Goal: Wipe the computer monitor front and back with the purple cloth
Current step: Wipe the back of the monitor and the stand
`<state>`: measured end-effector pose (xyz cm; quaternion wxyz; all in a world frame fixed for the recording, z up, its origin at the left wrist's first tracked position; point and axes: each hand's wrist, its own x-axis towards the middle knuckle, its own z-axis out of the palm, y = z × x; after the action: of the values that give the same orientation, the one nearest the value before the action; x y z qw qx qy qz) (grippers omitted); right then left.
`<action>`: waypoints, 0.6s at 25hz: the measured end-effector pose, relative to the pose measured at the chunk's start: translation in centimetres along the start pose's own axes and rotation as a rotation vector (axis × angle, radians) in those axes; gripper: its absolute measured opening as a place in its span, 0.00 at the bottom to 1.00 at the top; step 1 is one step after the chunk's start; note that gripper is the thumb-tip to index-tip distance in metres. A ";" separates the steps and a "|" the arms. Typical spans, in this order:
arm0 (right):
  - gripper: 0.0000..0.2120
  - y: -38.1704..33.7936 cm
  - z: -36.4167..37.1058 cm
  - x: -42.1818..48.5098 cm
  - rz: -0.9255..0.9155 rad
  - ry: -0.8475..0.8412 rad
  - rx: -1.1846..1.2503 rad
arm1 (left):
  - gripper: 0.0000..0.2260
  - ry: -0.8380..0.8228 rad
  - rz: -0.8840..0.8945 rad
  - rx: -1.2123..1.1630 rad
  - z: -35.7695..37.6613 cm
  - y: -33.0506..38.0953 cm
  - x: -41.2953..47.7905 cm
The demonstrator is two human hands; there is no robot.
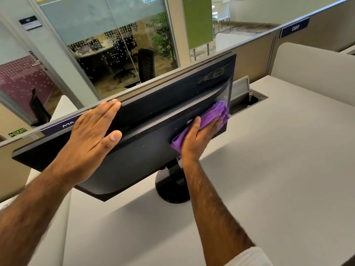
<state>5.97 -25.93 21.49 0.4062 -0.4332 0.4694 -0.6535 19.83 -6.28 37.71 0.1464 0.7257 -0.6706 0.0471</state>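
Office desk [269,169], pale and matte, with a tan partition [251,58] behind it. Your monitor [146,160] stands on the desk with its back turned toward you, tilted so the rear shell faces partly upward; the screen side is hidden from this view. Your right hand [197,139] lies flat, fingers straight, pressing the purple cloth [217,112] against the right part of the shell, below the raised logo; the cloth bunches out past your fingertips. Your left hand [92,135], also spread flat and holding nothing, rests on the left part of the shell with fingertips at the top edge, probably to brace the panel so wiping pressure does not swing it on its stand [172,185]. The back appears to be the step in hand; whether the front is done cannot be told. Just beyond the monitor's right edge, a hatch [247,98] in the desk stands with its lid raised; a small pale fitting shows inside, too small to identify.
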 end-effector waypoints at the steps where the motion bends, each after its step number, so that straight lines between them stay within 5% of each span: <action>1: 0.37 -0.2 0.3 -1.7 -0.025 -0.028 -0.016 | 0.34 0.009 -0.008 -0.008 0.0 0.0 -0.1; 4: 0.37 0.0 0.5 -4.2 -0.134 -0.115 -0.095 | 0.35 0.026 -0.008 -0.026 0.0 0.0 -0.4; 10: 0.32 -0.3 -0.4 0.7 -0.152 -0.013 -0.066 | 0.34 0.039 -0.008 -0.032 0.1 0.5 0.0; 15: 0.31 0.2 -0.9 -0.5 -0.272 -0.139 -0.091 | 0.34 0.045 -0.001 -0.031 0.0 -0.1 -0.4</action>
<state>5.24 -25.31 21.02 0.3254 -0.5547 0.4064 -0.6490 19.90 -5.88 37.63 0.1727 0.7223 -0.6675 0.0529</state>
